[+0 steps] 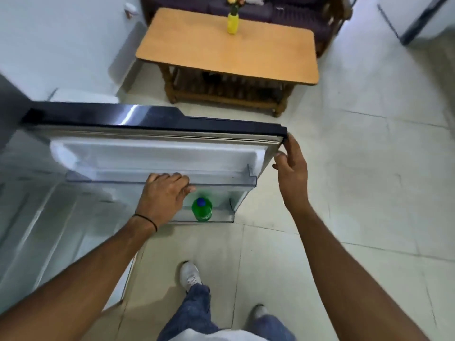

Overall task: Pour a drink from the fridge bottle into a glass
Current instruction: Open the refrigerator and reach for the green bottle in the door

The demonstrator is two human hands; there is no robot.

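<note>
The fridge door stands open, its inner side facing me. A green bottle with a blue cap stands upright in the lowest door shelf. My left hand hovers over the door shelves just left of and above the bottle, fingers curled down, holding nothing. My right hand rests against the free outer edge of the door, fingers spread along it. No glass is in view.
A wooden coffee table with a yellow flower vase stands beyond the door, a dark sofa behind it. The fridge body fills the left. My feet stand on a pale tiled floor.
</note>
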